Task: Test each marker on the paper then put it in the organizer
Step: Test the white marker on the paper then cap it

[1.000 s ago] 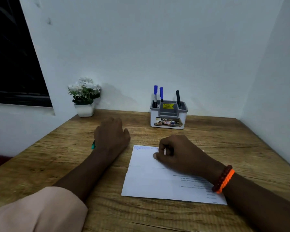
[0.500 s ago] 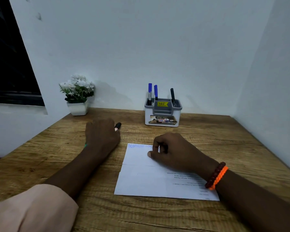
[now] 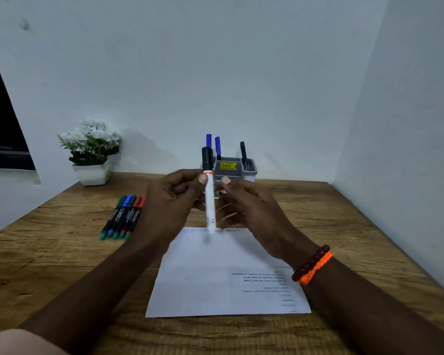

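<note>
Item: white-barrelled marker with black cap (image 3: 209, 201), held upright above the far edge of the white printed sheet of paper (image 3: 215, 275), cap end up, barrel end down and blurred. Long axis near vertical, tilted slightly.

Left hand (image 3: 172, 198): fingers curled, thumb pressed on the barrel just under the cap; it grips the marker.

Right hand (image 3: 246, 203): just beside the barrel on its right, thumb tip raised near the cap, fingers loosely spread and blurred; whether it touches the marker cannot be told.

Grey and white plastic desk organizer with yellow price sticker (image 3: 237, 168): on the wooden table (image 3: 62, 265) against the wall, directly beyond the hands; two blue-capped markers and one black pen stand in it.

Row of slim black pens with green, blue and red ends (image 3: 123, 217): lying on the table, left of the left hand, well apart from the paper.

Scribbled test marks (image 3: 228, 230): along the paper's far edge.

Other: white flowers in a white square pot (image 3: 91, 152), far left; orange and dark beaded bracelets (image 3: 313, 265) on the right wrist.

Judgement: uncapping likely next; the right hand is nearest the cap, which lies up and slightly left of it.
</note>
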